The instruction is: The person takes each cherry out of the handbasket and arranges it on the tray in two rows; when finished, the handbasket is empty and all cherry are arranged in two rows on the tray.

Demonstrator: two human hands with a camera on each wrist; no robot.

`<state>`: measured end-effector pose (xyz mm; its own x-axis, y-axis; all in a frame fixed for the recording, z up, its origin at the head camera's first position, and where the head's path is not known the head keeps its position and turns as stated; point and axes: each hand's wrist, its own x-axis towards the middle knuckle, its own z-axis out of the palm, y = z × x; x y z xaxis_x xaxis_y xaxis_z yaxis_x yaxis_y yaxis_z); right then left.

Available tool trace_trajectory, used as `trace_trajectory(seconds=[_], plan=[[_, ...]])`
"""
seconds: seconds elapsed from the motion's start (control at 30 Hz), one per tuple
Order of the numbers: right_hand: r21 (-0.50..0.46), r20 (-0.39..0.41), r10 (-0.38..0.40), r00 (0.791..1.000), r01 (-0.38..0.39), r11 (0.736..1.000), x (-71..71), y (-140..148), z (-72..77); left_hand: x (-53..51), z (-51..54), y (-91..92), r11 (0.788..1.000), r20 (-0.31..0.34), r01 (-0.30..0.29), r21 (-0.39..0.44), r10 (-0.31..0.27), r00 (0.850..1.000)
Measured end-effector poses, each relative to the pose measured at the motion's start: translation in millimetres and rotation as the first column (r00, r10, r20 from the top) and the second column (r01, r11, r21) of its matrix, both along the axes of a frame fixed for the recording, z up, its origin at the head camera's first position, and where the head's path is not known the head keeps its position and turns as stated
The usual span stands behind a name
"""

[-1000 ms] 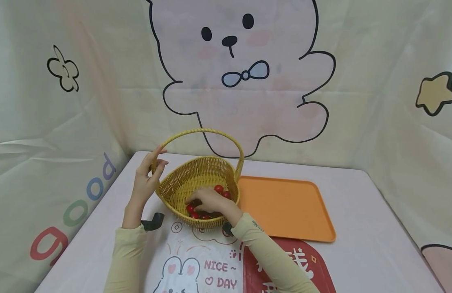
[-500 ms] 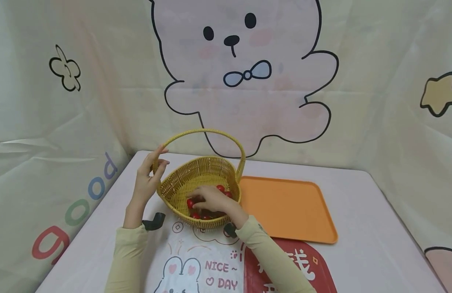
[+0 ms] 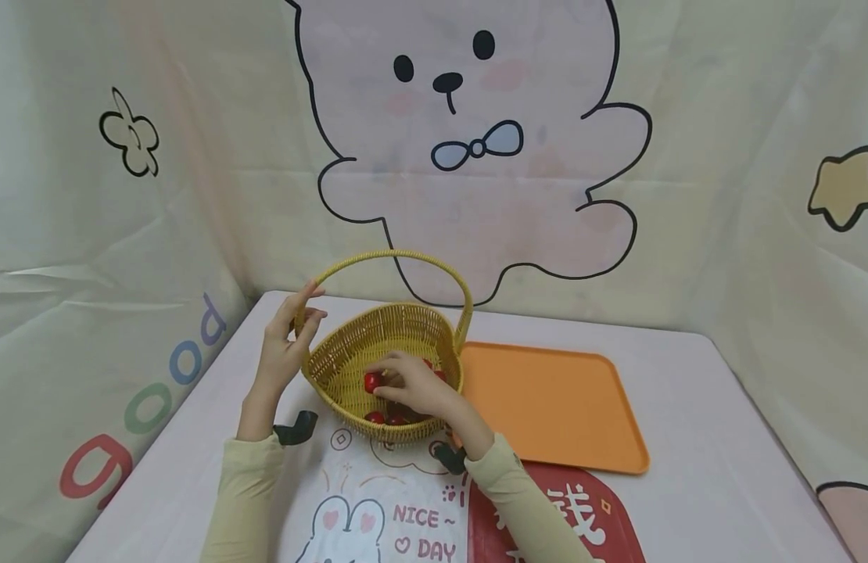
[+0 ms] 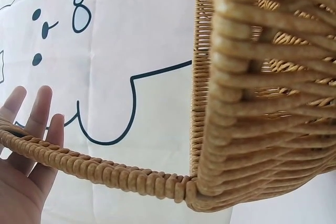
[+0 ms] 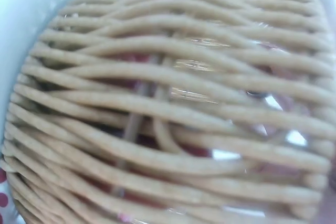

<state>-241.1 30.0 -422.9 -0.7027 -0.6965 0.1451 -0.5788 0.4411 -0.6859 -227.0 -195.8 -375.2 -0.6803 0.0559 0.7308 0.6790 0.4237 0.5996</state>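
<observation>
Head cam: I've got the R hand down in the woven basket, thumb + fingers partly bent, approx. a fruit's width apart, w/ one small red fruit pinched at the tips, afaict. More red fruits lie below that hand on the near side; a couple more peek out past its far side, partly hidden, so no exact count. Orange tray sits to the R of the R hand, just beside the basket. My L hand is at the L end of the tall handle, which passes between thumb and fingers; fingers fairly straight, looks like a light steady, not a tight grip.

L wrist cam: fingers extended behind the handle, which crosses in front of them; basket wall to the R of that hand. Thumb n/v.

R wrist cam: blurry weave close up, some red/pink thru the gaps; can't tell R hand state from here.

Step in hand, my read: picking one fruit up off the basket floor. Next move prob. calls for a firm pinch, a straight lift clear of the rim + handle, L hand steadying.
</observation>
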Motion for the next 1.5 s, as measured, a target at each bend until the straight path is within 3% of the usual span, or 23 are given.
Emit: trace_trajectory(seconds=[0.3,0.73,1.03,1.3,1.5], plan=[[-0.169,0.005,-0.015,1.0,0.016,0.985,5.1,15.2,-5.3,0.3,0.3,0.8,1.0,-0.014,0.006,0.006,-0.006,1.0],[-0.291,0.123,-0.097,0.988,0.129,0.948,10.7,46.5,2.0,0.6,-0.1,0.7,1.0,-0.027,0.007,0.004,-0.007,1.0],[-0.32,0.151,-0.094,0.984,0.138,0.937,24.0,69.7,42.0,0.9,0.8,1.4,1.0,-0.028,0.009,0.003,-0.009,1.0],[-0.375,0.145,-0.066,0.987,0.117,0.92,18.5,93.9,48.5,0.7,1.1,2.0,1.0,-0.023,0.01,-0.002,-0.01,1.0],[-0.424,0.125,-0.087,0.988,0.133,0.896,2.7,112.7,34.1,0.5,0.9,1.5,1.0,-0.032,0.018,0.006,-0.018,0.999]])
